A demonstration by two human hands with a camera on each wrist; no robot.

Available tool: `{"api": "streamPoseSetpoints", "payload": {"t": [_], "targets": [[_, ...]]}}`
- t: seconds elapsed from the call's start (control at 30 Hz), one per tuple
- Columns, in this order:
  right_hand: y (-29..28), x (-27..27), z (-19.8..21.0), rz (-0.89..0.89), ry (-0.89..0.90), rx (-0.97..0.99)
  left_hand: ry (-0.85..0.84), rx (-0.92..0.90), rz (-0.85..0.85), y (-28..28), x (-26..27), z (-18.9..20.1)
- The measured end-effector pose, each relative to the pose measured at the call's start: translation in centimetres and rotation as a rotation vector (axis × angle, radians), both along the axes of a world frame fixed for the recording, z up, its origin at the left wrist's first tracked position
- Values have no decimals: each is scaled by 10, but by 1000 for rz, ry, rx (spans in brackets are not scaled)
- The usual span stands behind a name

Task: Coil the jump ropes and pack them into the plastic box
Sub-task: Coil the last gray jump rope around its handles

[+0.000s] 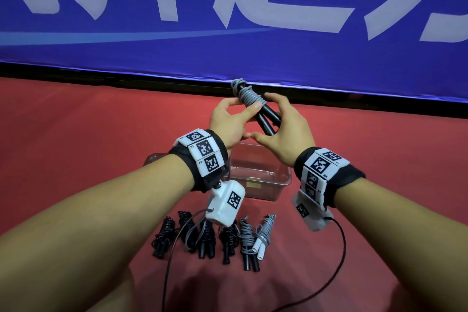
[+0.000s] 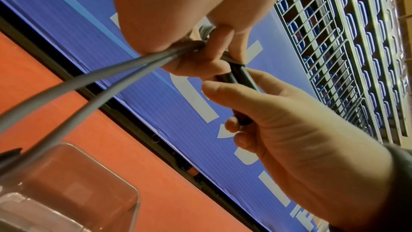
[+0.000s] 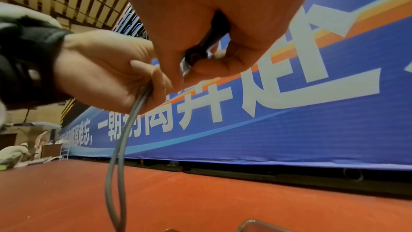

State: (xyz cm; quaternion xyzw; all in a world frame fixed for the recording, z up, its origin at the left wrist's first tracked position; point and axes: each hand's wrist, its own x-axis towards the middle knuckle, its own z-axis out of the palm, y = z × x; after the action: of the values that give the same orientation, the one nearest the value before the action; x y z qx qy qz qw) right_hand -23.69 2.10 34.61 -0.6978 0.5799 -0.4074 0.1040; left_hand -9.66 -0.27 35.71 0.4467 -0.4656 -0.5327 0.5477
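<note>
Above the plastic box, left hand pinching grey rope coils, right hand gripping black handles, six bundled ropes nearer the person than the box

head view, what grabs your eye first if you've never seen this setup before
Centre frame, the left hand and right hand grip a jump rope, grey cord wound round its black handles, above the clear plastic box. Behind runs a huge blue banner with white characters. Nearest the camera, a row of coiled ropes lies on the red floor.
</note>
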Motion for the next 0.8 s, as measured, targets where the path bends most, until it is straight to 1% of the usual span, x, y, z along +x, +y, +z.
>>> {"api": "streamPoseSetpoints", "payload": {"t": [0.07,0.2,0.3,0.43,0.5,0.6,0.7,0.8], "targets": [[0,1,3,-53,12,-25,-11,0,13,0,-1,1],[6,7,7,-158,220,-35,-37,-9,51,-3,1,-3],[7,7,8,-171,299,-77,-41,-8,79,-4,3,-5],[4,1,8,-191,289,-47,-48,-30,61,-4,4,-4],[4,-1,8,-199,319,-13,-53,-46,47,-4,3,-3],[5,-2,10,-184,347,22,-125,-87,37,-4,3,-2],[8,0,13,-174,310,29,-169,-127,5,-3,3,-1],[11,2,13,-156,249,40,-160,-130,-15,-2,1,-1]]}}
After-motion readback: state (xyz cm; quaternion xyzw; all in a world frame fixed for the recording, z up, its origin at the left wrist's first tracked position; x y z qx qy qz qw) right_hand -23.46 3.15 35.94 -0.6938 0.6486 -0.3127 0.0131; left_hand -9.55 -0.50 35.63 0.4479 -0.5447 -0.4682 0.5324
